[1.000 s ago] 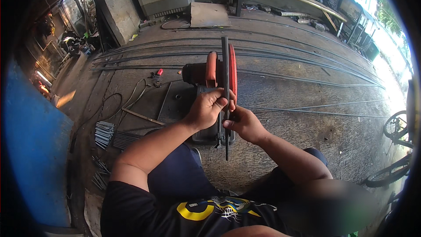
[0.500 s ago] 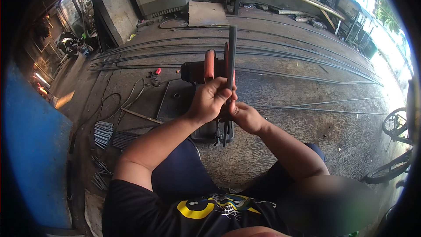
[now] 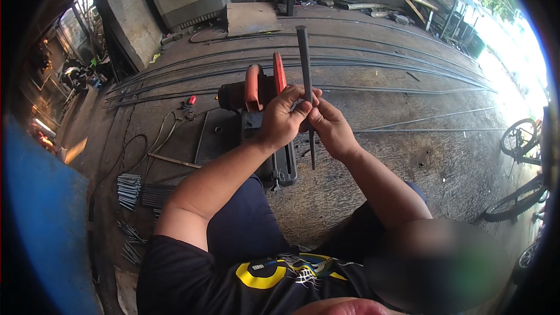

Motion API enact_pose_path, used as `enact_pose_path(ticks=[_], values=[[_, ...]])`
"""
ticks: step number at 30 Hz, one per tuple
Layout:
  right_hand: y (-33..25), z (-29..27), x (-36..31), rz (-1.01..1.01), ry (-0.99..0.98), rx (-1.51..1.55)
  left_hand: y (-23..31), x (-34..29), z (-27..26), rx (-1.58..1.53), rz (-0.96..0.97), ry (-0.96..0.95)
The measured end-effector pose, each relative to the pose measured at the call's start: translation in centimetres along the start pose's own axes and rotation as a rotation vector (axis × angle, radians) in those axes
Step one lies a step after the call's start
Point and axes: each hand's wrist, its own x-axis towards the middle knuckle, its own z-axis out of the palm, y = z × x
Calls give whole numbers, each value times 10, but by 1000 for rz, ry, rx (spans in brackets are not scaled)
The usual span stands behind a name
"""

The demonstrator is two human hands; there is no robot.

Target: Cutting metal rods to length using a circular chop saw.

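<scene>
In front of me, a dark metal bar (image 3: 304, 58) stands nearly upright, its upper end thicker and its lower end narrowing. My left hand (image 3: 286, 119) is closed on the bar around its middle, thumb against it. From the other side my right hand (image 3: 334, 129) pinches the same bar, fingertips close to the left ones. Just behind and to the left of my hands is a chop saw with a red handle (image 3: 252, 86), a red guard (image 3: 279, 73) and a dark base (image 3: 284, 166). My left hand hides part of the saw.
Long thin metal rods (image 3: 373, 61) stretch across the floor beyond the saw. Short cut rods (image 3: 129, 191) lie in a bundle at left, near a wooden stick (image 3: 175, 160). A blue panel (image 3: 41, 216) stands at far left. Bicycle wheels (image 3: 518, 198) are at right.
The bar has turned in my hands, showing a different side and tilting slightly, its lower end now right of the saw base. The view has shifted, so the surroundings sit further left.
</scene>
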Motion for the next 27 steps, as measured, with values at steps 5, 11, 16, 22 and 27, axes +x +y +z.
enact_pose_path(ticks=[5, 11, 16, 22, 27], values=[[8, -28, -2, -25, 62, -78, -9, 13, 9, -91, -205, 29], [89, -87, 6, 284, 329, 8, -32, 45, -60, 293, -18, 348], [171, -91, -24, 477, 416, 52, -85, 59, -128, 668, -398, 390], [254, -101, -43, 652, 570, 104, -109, 37, -125, -30, -1023, 229], [281, -101, -38, 636, 566, 426, -92, 36, -116, -335, -1150, 243]])
